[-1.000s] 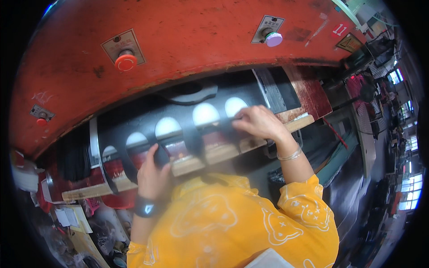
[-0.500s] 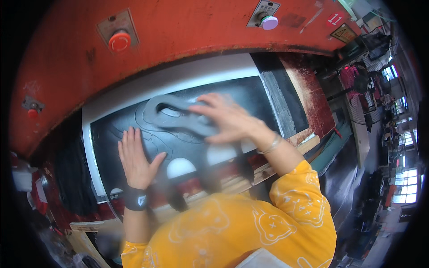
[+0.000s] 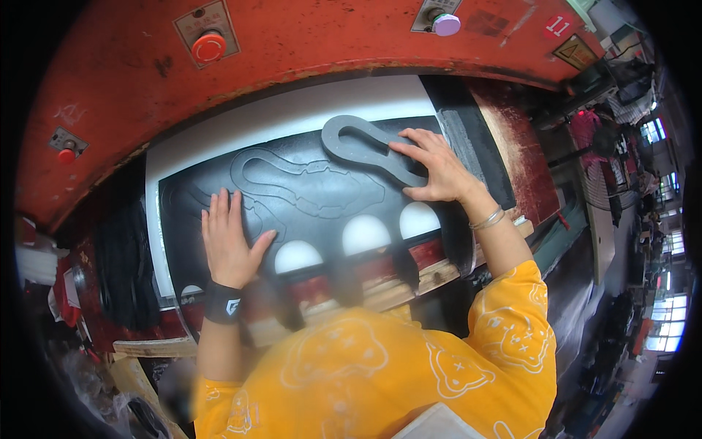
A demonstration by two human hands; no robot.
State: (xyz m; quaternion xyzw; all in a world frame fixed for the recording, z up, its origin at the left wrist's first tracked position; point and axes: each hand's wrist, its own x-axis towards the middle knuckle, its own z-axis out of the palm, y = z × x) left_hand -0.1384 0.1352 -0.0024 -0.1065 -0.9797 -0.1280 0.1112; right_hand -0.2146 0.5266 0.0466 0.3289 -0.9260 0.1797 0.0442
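Note:
A flat black sheet [image 3: 186, 227] lies on a white board [image 3: 285, 113] under the orange machine. My left hand [image 3: 228, 245] rests palm down on the sheet's left part, fingers stretched and thumb apart. My right hand [image 3: 442, 172] grips one end of a grey, loop-shaped cutting die [image 3: 351, 159], thumb on the near side and fingers on the far side. The die is at the sheet's upper right, its rounded end over the far edge. Left of it, a looped cut outline [image 3: 245, 157] shows in the sheet; other cut lines run partly beneath my left hand.
Across the far side stands the orange machine body [image 3: 292, 44] with red buttons [image 3: 209, 47] and a pale purple one [image 3: 446, 25]. Dark cloth-like material [image 3: 124, 271] hangs at left. A wooden strip [image 3: 431, 278] edges the near side. White rounded patches [image 3: 365, 234] show along the sheet's near edge.
My right hand has carried the cutting die right and slightly away, uncovering the looped outline in the sheet. My left hand stays flat in nearly the same place.

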